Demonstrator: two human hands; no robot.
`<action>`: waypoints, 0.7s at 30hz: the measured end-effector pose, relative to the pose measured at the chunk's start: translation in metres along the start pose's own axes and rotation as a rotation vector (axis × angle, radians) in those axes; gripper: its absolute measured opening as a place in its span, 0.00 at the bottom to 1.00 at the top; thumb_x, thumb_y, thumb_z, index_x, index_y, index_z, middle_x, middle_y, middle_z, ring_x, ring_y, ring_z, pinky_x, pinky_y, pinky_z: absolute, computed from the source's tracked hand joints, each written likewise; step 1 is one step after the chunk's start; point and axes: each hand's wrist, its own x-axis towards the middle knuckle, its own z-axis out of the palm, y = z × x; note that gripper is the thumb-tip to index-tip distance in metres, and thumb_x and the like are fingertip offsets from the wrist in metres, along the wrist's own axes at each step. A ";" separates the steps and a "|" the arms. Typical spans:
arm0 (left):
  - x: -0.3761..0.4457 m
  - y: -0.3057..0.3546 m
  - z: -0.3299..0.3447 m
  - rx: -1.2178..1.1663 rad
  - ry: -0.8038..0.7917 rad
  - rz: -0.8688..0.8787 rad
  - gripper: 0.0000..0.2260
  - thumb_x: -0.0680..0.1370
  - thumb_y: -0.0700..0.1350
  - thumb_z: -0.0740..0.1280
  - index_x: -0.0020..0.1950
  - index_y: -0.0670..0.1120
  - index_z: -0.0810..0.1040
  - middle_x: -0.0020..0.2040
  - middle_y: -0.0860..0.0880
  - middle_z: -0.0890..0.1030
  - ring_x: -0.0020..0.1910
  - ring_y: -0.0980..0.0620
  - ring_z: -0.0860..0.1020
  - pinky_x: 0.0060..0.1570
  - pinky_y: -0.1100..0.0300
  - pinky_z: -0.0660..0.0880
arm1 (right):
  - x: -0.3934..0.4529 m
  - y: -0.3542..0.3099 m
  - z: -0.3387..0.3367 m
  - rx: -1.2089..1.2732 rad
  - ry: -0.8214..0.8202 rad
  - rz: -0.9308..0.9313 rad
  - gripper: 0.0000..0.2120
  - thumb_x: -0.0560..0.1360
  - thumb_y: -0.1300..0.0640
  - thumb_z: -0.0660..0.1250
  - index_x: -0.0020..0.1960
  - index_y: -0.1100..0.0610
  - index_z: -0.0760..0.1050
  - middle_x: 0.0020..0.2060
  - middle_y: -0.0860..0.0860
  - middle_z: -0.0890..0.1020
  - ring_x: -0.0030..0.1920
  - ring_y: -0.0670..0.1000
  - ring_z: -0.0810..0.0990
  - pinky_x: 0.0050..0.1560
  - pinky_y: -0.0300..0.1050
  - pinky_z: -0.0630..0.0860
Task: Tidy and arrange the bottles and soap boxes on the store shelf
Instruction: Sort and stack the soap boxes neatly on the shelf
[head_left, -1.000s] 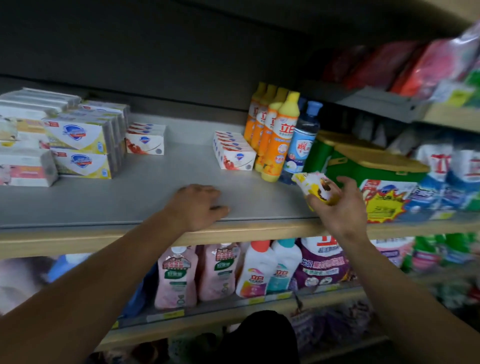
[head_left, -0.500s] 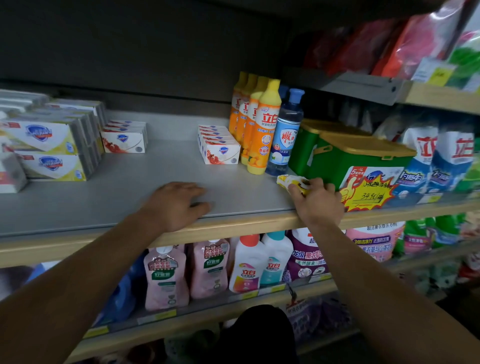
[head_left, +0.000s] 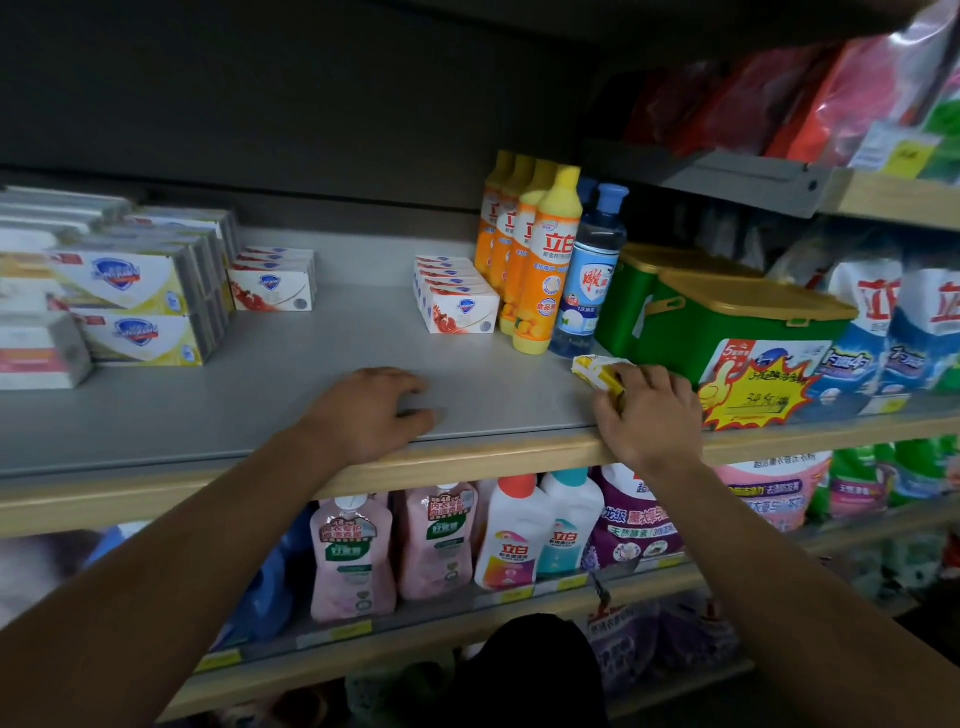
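Low on the shelf (head_left: 260, 395), the right hand (head_left: 649, 410) grips a yellow-and-white soap box (head_left: 597, 370); left hand (head_left: 369, 410) rests open.

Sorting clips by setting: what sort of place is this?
Most likely a shop's cleaning-goods aisle: rows of identical orange bottles, stacked soap boxes, and a yellow starburst price sign on the shelf edge.

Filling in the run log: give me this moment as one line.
left hand: open, resting on shelf | right hand: holds yellow soap box on shelf by green tub | stage: placing
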 end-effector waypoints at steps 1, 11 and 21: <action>-0.002 -0.003 -0.004 0.004 0.004 0.001 0.24 0.77 0.58 0.65 0.70 0.49 0.73 0.71 0.49 0.73 0.69 0.49 0.70 0.69 0.58 0.64 | 0.001 -0.004 -0.003 -0.003 0.009 -0.012 0.26 0.78 0.43 0.59 0.72 0.54 0.68 0.65 0.57 0.73 0.67 0.62 0.67 0.68 0.56 0.64; -0.045 -0.098 -0.058 0.101 0.076 -0.214 0.23 0.76 0.57 0.67 0.68 0.48 0.76 0.66 0.45 0.77 0.64 0.46 0.75 0.64 0.58 0.70 | 0.016 -0.157 0.008 0.388 -0.100 -0.369 0.29 0.73 0.45 0.69 0.71 0.53 0.69 0.68 0.54 0.72 0.68 0.57 0.69 0.64 0.48 0.68; -0.067 -0.139 -0.067 0.170 0.172 -0.270 0.29 0.72 0.64 0.56 0.63 0.47 0.78 0.61 0.47 0.81 0.63 0.45 0.76 0.61 0.52 0.72 | 0.067 -0.318 0.073 0.467 -0.264 -0.547 0.28 0.73 0.48 0.69 0.70 0.55 0.69 0.66 0.55 0.71 0.67 0.58 0.70 0.64 0.47 0.68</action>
